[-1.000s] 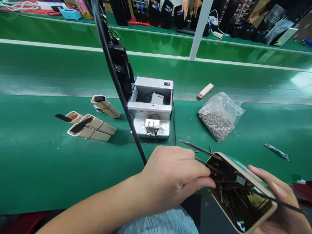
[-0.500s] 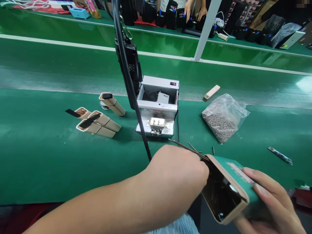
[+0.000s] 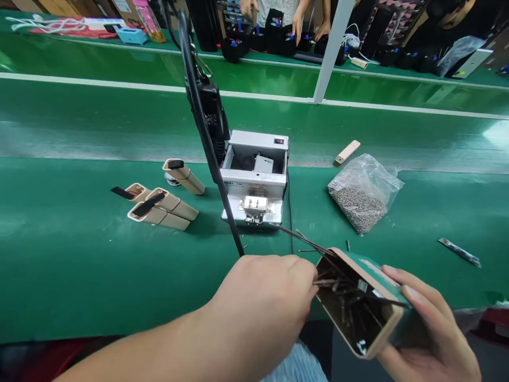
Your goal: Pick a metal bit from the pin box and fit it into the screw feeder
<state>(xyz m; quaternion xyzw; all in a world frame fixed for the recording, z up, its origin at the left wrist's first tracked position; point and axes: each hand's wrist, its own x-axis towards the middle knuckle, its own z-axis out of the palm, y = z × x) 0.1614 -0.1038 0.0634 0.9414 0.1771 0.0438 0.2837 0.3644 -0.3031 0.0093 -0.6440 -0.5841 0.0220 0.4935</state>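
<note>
My right hand (image 3: 433,318) is wrapped round a tilted green box (image 3: 371,265) with a beige rim, its open end facing left and toward me. Many thin dark metal rods (image 3: 352,307) lie inside, and several long ones stick out past the upper corner. At the left side of the opening is my left hand (image 3: 274,292), fingers closed, the back of it toward me. Ends of thin metal rods show at its fingertips, and the fingers themselves are mostly hidden.
A grey screw feeder (image 3: 256,178) stands mid-table, with a black electric screwdriver (image 3: 212,116) hanging beside it. Beige housings (image 3: 170,207) lie left. A clear bag of screws (image 3: 360,207) and a beige piece (image 3: 347,152) are right. Co-workers' hands (image 3: 298,24) are across the bench.
My left hand has drawn back leftward and down from the box opening, closed on thin rods. The rods inside now show. The box has shifted slightly left with my right hand.
</note>
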